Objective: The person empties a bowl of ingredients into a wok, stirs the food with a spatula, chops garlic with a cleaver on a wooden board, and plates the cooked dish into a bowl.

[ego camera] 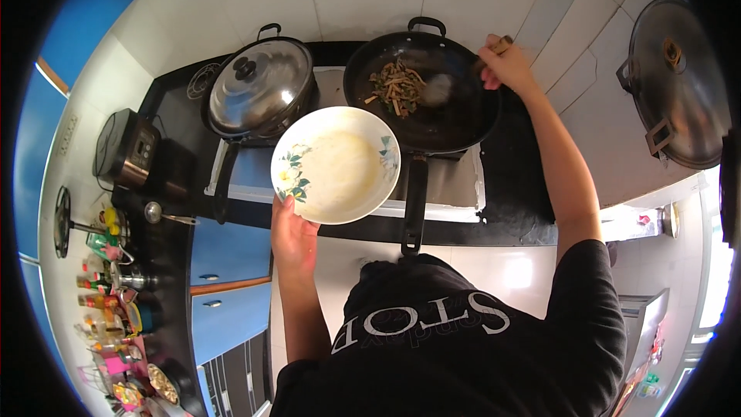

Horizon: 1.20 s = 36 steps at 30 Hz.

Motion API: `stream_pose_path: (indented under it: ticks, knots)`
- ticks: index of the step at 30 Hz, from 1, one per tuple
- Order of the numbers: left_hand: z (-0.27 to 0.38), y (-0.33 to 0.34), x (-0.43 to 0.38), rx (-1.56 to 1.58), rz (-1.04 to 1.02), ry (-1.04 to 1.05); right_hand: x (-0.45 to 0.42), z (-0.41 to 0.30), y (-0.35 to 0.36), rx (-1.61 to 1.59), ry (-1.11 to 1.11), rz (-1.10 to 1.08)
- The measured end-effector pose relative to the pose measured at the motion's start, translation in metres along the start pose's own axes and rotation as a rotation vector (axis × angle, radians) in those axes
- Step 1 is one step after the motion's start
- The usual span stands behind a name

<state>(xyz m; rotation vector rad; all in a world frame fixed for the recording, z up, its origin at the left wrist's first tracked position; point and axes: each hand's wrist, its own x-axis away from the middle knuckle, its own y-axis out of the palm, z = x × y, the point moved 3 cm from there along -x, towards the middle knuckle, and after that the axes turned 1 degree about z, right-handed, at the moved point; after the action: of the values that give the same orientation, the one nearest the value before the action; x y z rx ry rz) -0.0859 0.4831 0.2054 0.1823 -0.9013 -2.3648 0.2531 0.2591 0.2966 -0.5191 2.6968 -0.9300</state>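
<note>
My left hand [296,237] grips the lower left rim of a white bowl [341,165] with a floral pattern, its inside facing up and wet-looking. The bowl hangs in front of the stove, between two pans. My right hand [505,66] is closed on the wooden handle of a utensil [437,90], whose blurred head is inside a black wok [457,119]. Beside that head, on the wok's left part, lies a heap of cooked food strips [396,87] with green bits. The wok's long black handle [415,202] points towards me.
A second pan with a shiny metal lid [260,84] stands left of the wok. Further left are a rice cooker [130,147], a ladle [153,212] and several bottles [98,301] along the wall. A large lid [674,87] hangs on the right wall.
</note>
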Motion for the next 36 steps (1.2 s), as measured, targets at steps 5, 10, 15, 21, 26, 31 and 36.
stream_pose_path:
  ticks: [5,10,15,21,26,31,36]
  knots:
    - [0.002,-0.006,0.002,-0.002,0.01,0.001,-0.004,-0.022,-0.013,0.046,-0.057,-0.039]
    - [0.0,-0.004,0.001,-0.012,0.038,-0.009,-0.02,-0.021,0.008,0.345,-0.061,0.001]
    - [0.001,0.003,-0.002,-0.017,0.012,-0.028,-0.016,-0.031,0.051,0.257,-0.517,-0.098]
    - [0.002,-0.011,0.005,-0.036,0.096,0.017,0.01,-0.028,-0.007,0.024,-0.212,-0.215]
    - [0.007,-0.018,0.006,-0.044,0.084,0.059,0.029,0.046,-0.022,-0.328,0.147,-0.088]
    - [0.017,-0.004,0.0,-0.054,0.06,0.06,0.026,0.06,0.068,-0.795,0.198,0.085]
    - [0.021,-0.001,0.002,0.007,0.044,0.052,0.019,0.068,0.062,-0.773,0.263,0.093]
